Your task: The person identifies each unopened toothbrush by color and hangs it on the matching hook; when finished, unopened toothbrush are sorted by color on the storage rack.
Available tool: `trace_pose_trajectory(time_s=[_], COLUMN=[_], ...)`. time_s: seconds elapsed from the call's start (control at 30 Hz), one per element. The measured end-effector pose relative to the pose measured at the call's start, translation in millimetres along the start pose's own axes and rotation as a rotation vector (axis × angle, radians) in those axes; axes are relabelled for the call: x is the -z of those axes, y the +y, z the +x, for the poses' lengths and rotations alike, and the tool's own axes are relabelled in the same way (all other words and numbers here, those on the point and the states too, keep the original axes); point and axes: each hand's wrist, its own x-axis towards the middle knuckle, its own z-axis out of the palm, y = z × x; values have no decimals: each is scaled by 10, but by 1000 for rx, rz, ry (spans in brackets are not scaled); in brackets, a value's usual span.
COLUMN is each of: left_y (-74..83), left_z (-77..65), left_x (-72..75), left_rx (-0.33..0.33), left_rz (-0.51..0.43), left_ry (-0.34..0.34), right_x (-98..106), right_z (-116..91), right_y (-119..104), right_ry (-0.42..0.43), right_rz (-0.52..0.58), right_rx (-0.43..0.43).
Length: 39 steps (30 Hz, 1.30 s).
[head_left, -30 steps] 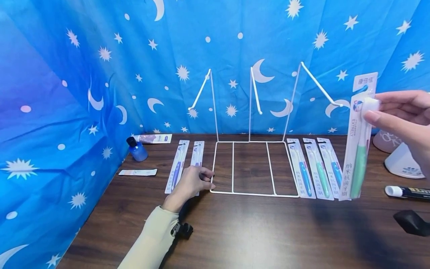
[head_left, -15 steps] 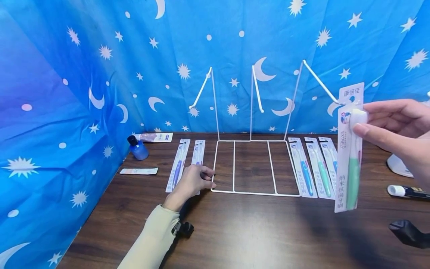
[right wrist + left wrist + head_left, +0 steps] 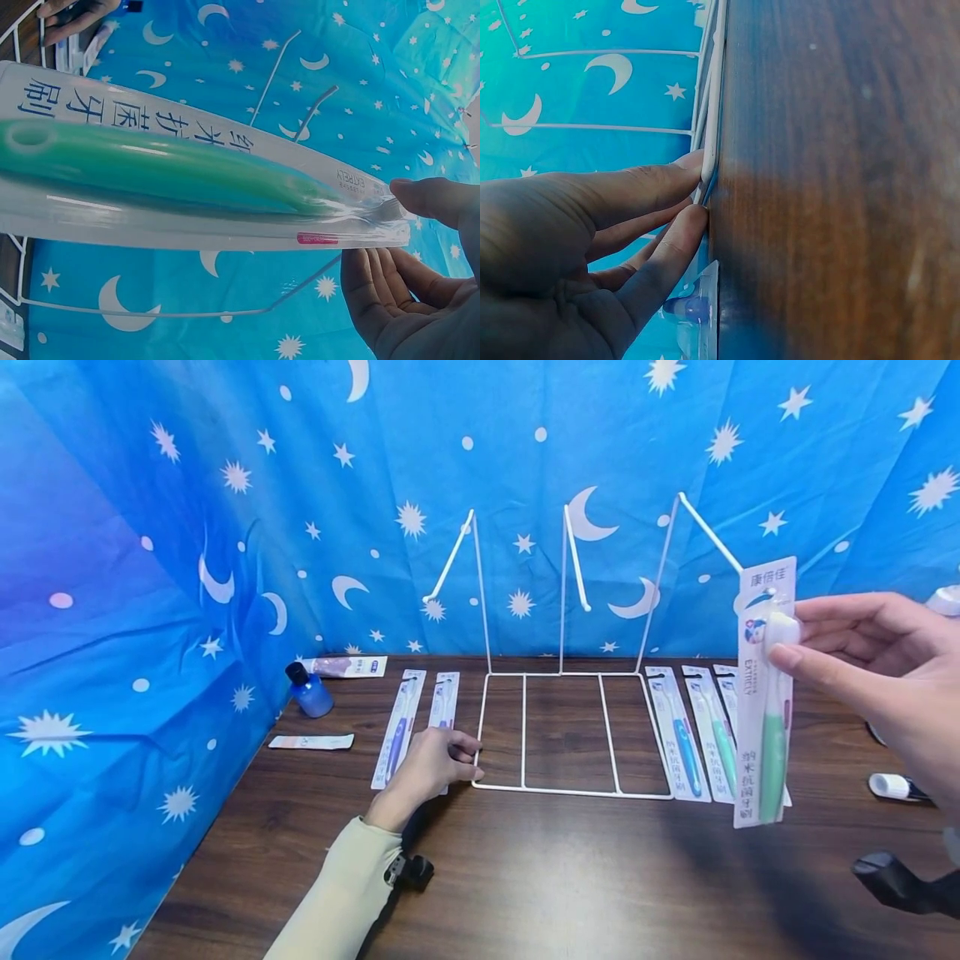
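1. Pinching a packed green brush (image 3: 772,760) near its head, between thumb and fingers of the right hand (image 3: 885,660).
2. Holding it nearly upright above the table (image 3: 555,885), over the end of the rack's right hook (image 3: 711,532) — cannot tell whether touching.
3. Gripping the rack (image 3: 570,791) near its front left corner, thumb and fingers of the left hand (image 3: 435,764) closed on the wire.
4. Just right of the rack — three more packed brushes (image 3: 678,735), the third mostly hidden.
5. To its left, two purple brushes (image 3: 400,735); farther left, a blue bottle (image 3: 311,695).
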Motion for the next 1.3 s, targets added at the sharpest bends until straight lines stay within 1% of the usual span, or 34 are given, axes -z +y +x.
trace_pose_trajectory(time_s=[0.23,0.3,0.4,0.53,0.67,0.73,0.97,1.13,1.3], left_y=[14,12,13,10,6,5,0,4,10], left_z=[5,2,-2,3,1,-2,1,7,8], left_x=[-1,-1,-2,-3,-5,-5,-7,-5,-3], left_rx=[-2,-10,-13,-19,-19,-16,-11,-10,8], left_rz=[3,5,8,10,13,16,9,8,1], left_ry=[6,9,13,13,7,7,-2,3,1], right_x=[-58,-71,-92,-117,-154,-179,-264,-321,-383], right_z=[-7,-3,24,77,131,167,310,480,646], right_y=[-50,-49,-42,-30,-11,11,110,181,269], right_ry=[15,9,9,18,27,28,23,28,35], right_rz=[-141,-159,-141,-77,-45,-53,-130,-107,-72], right_rx=[-51,-66,-62,-32,-19,-19,-72,-55,-26])
